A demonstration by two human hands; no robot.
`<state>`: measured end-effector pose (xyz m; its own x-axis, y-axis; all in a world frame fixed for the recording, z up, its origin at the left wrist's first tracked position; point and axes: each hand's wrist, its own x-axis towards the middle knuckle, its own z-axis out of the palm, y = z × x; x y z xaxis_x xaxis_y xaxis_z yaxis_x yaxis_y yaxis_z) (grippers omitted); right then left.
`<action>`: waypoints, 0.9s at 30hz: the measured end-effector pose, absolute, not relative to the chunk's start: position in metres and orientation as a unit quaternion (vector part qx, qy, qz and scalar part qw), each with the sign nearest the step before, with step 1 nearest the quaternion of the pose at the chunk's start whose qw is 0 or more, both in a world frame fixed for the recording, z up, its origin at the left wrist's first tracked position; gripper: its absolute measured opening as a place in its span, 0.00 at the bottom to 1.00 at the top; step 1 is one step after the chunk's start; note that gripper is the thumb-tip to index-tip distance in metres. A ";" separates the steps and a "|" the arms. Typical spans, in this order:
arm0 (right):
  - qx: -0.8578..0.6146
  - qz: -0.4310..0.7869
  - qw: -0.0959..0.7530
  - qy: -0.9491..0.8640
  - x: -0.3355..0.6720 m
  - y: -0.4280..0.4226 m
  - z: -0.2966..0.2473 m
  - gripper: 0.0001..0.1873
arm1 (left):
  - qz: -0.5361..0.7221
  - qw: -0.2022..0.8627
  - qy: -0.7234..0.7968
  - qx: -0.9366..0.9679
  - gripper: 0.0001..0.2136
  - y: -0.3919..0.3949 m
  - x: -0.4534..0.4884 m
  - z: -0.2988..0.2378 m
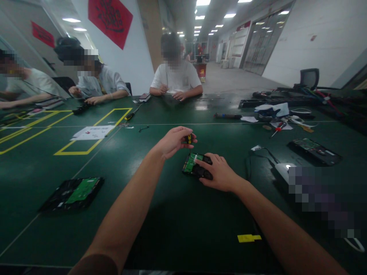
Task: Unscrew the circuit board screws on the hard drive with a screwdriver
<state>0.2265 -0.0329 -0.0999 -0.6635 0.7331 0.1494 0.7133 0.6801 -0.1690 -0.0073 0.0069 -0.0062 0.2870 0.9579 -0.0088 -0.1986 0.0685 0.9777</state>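
Note:
In the middle of the table lies a hard drive with its green circuit board facing up. My right hand is closed over its right end, fingers across the black casing. Above the drive's far edge, my left hand grips a black and yellow screwdriver by its handle. The screwdriver points down toward the board; whether its tip sits in a screw is too small to tell. A second hard drive rests on the left, board up, and a third hard drive on the right.
A red-handled screwdriver and a cloth lie back right, near cables. A yellow tag is close by. Another yellow-handled screwdriver and white paper lie back left. Several people sit across the green table.

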 end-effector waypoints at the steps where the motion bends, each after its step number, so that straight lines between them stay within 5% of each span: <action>1: -0.397 0.049 0.103 -0.911 0.227 -0.033 -0.100 0.41 | 0.461 0.629 0.379 0.499 0.08 0.007 -0.008 -0.006; 20: -0.397 0.045 0.121 -0.909 0.228 -0.034 -0.101 0.40 | 0.441 0.659 0.362 0.490 0.09 0.011 -0.009 -0.009; 27: -0.397 0.044 0.118 -0.909 0.227 -0.034 -0.101 0.40 | 0.445 0.596 0.392 0.542 0.08 0.008 -0.014 -0.003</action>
